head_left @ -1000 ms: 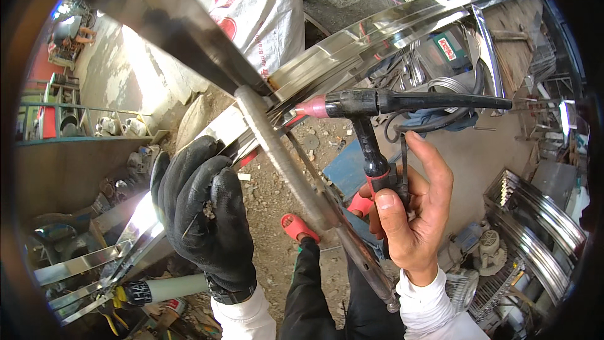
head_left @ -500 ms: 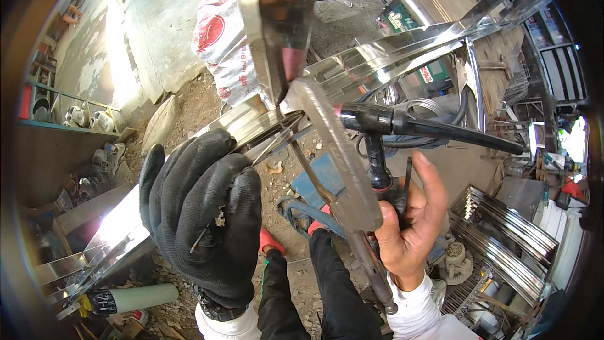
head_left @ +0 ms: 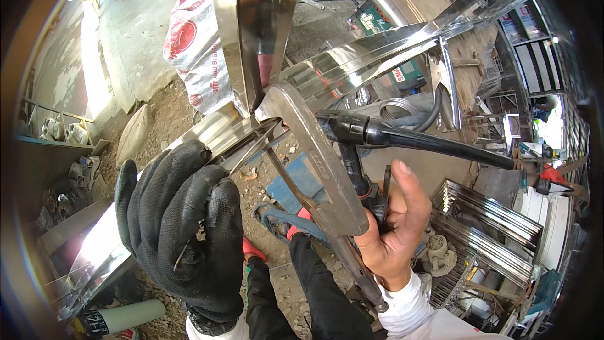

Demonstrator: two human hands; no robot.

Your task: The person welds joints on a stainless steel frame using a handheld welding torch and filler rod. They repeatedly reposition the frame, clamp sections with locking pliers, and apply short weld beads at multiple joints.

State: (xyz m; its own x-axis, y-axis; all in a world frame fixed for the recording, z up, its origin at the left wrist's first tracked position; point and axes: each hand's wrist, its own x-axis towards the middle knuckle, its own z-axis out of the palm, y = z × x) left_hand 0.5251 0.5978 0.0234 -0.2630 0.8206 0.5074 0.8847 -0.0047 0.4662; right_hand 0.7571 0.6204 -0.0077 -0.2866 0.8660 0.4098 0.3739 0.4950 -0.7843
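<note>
My left hand [head_left: 182, 233], in a black knit glove, is closed with its fingertips pinched on a thin metal rod [head_left: 242, 158] that points up toward the joint of the shiny metal tubes. My bare right hand [head_left: 399, 233] grips the handle of a black welding torch [head_left: 345, 129], its index finger raised. The torch's long tapered cap extends right, while its front end is partly hidden by a steel bar clamp [head_left: 314, 157]. That clamp sits at the joint between an upright polished tube [head_left: 251, 19] and a long flat one [head_left: 352, 63]. Its screw end hangs beside my right wrist.
A white printed sack [head_left: 195, 44] lies beyond the tubes. Stacked metal profiles [head_left: 491, 233] and a small motor [head_left: 438, 252] lie at the right. A green case [head_left: 371, 19] stands behind the tubes. At lower left lies a pale green cylinder [head_left: 132, 316]. My feet stand on rubble below.
The whole scene has shifted left in the view. Both hands keep their grips, and the torch and clamp hold nearly the same place against the tubes.
</note>
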